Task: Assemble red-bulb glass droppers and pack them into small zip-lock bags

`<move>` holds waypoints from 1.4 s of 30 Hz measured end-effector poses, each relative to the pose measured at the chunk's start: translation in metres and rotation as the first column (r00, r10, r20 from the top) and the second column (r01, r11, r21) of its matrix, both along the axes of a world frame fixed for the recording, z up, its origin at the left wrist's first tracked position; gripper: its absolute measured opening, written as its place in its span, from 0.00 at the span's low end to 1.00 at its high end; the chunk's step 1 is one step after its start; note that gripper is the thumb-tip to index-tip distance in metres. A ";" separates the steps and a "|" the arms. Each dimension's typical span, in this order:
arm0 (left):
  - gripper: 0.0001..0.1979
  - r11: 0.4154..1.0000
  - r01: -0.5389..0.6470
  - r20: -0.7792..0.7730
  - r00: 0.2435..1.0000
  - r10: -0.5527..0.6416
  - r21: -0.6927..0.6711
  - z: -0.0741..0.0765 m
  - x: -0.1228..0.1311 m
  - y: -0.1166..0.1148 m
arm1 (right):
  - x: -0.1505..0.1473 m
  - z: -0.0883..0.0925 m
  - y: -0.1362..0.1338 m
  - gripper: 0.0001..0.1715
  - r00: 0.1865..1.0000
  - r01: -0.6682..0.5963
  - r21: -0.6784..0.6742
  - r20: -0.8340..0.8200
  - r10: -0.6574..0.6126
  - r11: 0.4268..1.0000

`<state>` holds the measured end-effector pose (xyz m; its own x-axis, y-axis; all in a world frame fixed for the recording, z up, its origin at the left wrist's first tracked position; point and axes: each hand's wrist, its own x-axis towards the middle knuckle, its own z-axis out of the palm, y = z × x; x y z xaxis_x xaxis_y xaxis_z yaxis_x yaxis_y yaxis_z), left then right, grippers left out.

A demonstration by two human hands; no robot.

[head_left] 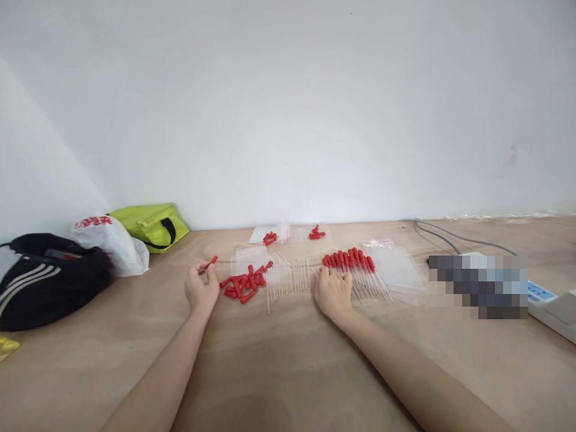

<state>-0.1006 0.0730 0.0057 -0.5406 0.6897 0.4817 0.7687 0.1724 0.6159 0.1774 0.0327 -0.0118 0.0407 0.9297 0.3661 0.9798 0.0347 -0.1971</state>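
My left hand [201,287] rests on the wooden table [279,360] and pinches a red rubber bulb [211,261] at its fingertips. Just right of it lies a loose heap of red bulbs [245,283]. Bare clear glass pipette tubes [290,279] lie side by side in the middle. My right hand [333,291] lies on the table with fingers curled, touching the left end of a row of pipettes fitted with red bulbs [355,267]. Whether it holds anything is hidden.
Clear zip bags [398,270] lie right of the row, and small bags with red bulbs [292,234] sit by the wall. A black striped bag [45,279], a white plastic bag [112,240] and a lime green bag [153,225] stand at left. A power strip [551,303] and cables [450,237] lie at right.
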 end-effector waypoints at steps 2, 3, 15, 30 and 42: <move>0.16 0.996 0.041 -0.050 0.998 -0.037 0.079 0.000 0.018 -0.010 | 0.000 -0.001 -0.003 0.13 0.999 0.002 0.001 0.039 -0.002 1.000; 0.16 0.981 0.136 -0.126 0.985 -0.118 0.138 -0.001 0.029 -0.016 | 0.001 -0.003 -0.005 0.14 0.999 -0.010 0.015 0.041 0.009 1.000; 0.09 0.637 0.757 -0.317 0.575 -0.754 -0.144 -0.004 0.124 -0.095 | 0.048 -0.014 -0.048 0.14 0.849 -0.432 0.334 -0.162 0.503 0.838; 0.08 0.581 0.798 -0.286 0.525 -0.802 -0.164 -0.004 0.121 -0.089 | 0.039 -0.006 -0.050 0.16 0.787 -0.561 0.238 -0.143 0.600 0.793; 0.12 0.474 0.872 -0.317 0.418 -0.852 -0.124 -0.011 0.120 -0.089 | 0.043 -0.005 -0.042 0.17 0.680 -0.656 0.234 -0.230 0.696 0.718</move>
